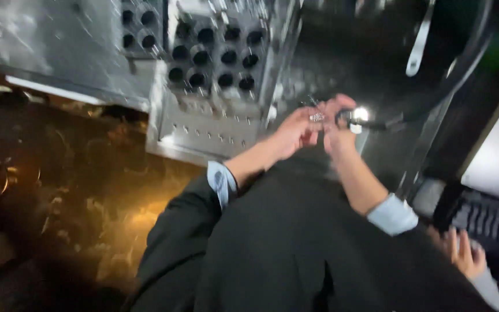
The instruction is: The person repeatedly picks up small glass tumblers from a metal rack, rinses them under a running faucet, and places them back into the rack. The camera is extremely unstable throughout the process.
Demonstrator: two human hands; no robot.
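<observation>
Head camera looks down at our two hands, held close together in front of a shiny metal machine. Our right hand (337, 124) is curled around a small bright metal piece (354, 115) at the end of a dark hose (434, 101). Our left hand (295, 132) is half closed, and its fingertips pinch a tiny sparkly bit (317, 117) just beside that piece. The picture is blurry, so we cannot tell what the tiny bit is.

We think the metal end is hard and smooth, and it may be slippery because it shines. It looks light, but the hose behind it is long and bendy, so it may pull and swing. The best place to hold seems to be right behind the metal end, where our right hand is now. The tiny bit looks easy to drop, so a fingertip pinch fits it.

Behind our hands stands a metal panel (215, 63) with rows of round dark holes. We cannot see anything inside the holes. A flat silver handle (420, 43) hangs higher up to the right.

On the left, the floor (88, 202) is dark and shiny with a warm orange glow. At the lower right, another person's hand (463, 251) rests near a black ribbed mat (492, 222).
</observation>
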